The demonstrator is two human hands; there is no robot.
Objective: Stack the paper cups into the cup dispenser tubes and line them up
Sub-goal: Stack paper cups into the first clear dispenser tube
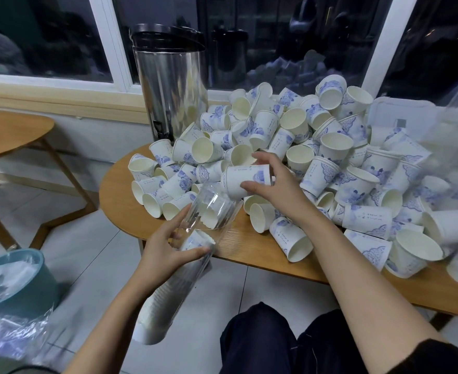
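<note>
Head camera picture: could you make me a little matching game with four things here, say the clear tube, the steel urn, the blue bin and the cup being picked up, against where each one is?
Things:
1. clear tube
2. steel urn
3. blue bin
4. paper cup

Places:
A. on the floor, lower left
B. tilted in the left hand, cups stacked inside
C. upright behind the cup pile
D. on its side, gripped by the right hand

Pairs: 1-B, 2-C, 3-A, 4-D.
</note>
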